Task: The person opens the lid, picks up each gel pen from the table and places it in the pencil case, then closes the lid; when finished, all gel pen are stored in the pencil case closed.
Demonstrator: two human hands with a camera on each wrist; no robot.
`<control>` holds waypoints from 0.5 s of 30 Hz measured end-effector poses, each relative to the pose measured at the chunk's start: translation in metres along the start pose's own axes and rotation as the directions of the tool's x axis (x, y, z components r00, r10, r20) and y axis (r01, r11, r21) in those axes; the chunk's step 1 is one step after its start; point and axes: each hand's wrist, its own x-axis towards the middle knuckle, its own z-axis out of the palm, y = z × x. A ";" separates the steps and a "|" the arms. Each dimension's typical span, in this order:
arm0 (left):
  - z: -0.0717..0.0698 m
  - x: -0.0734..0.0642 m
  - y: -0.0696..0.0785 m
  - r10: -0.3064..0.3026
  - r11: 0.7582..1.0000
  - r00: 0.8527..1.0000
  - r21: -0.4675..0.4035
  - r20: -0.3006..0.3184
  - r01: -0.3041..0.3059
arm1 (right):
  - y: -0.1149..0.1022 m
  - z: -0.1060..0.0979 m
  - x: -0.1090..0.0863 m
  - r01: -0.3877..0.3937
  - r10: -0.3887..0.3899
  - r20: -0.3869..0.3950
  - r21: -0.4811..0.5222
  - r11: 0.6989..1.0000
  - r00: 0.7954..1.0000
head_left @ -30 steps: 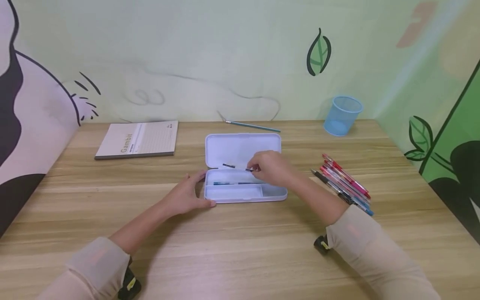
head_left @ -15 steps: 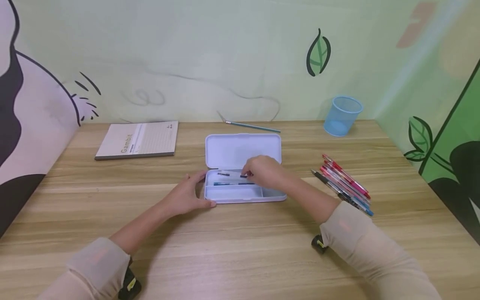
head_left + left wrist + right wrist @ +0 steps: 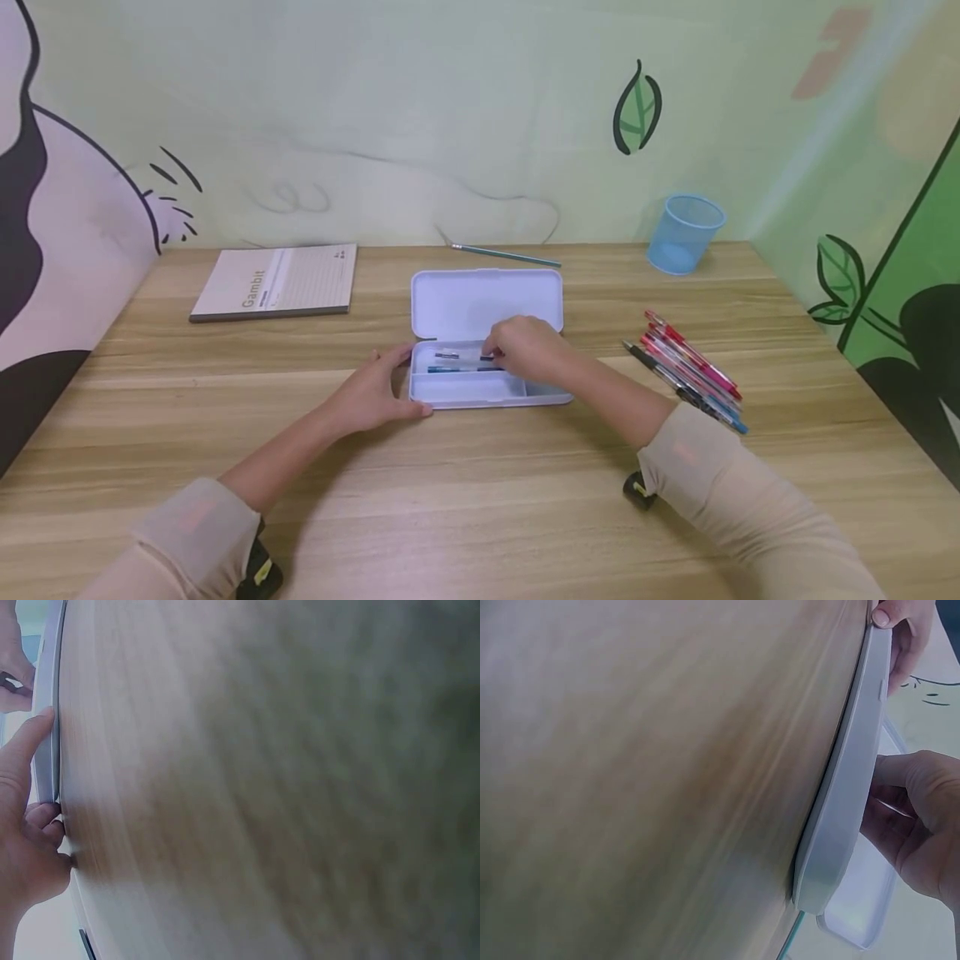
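The pale lavender pencil case (image 3: pixel 467 387) lies on the table with its lid (image 3: pixel 486 302) tipped back. My left hand (image 3: pixel 367 392) holds its left end, thumb at the front corner and fingers round the side; the left wrist view shows that thumb (image 3: pixel 34 739) on the case wall. Over the rear compartment, my right hand (image 3: pixel 528 348) pinches a clear pen (image 3: pixel 447 355) with dark markings, low inside the case. The right hand hides the pen's right part. A blue pen (image 3: pixel 456 369) lies in that compartment beside it. In the right wrist view, my right fingers (image 3: pixel 889 825) dip behind the case's front wall.
Several red, pink, black and blue pens (image 3: pixel 690 367) lie in a bunch to the right. Behind the case is a slim teal pencil (image 3: pixel 506 254). A blue mesh pen cup (image 3: pixel 684 235) stands at the back right, a notebook (image 3: pixel 277 282) at the back left, before the painted wall.
My right hand has lowered the clear pen from over the hinge into the rear compartment, moving slightly left and towards me. My left hand has kept its place on the case.
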 end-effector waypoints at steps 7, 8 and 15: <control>0.000 0.001 0.000 0.008 1.000 1.000 0.005 0.002 -0.008 | 0.003 0.001 0.000 0.010 -0.010 0.002 -0.011 1.000 1.000; 0.000 0.001 0.000 0.008 1.000 1.000 0.006 0.002 -0.008 | 0.003 0.001 0.000 0.009 -0.009 0.003 -0.012 1.000 1.000; 0.000 0.000 0.000 0.011 1.000 1.000 0.012 -0.002 -0.011 | 0.004 0.003 0.002 -0.002 0.002 0.022 -0.007 1.000 1.000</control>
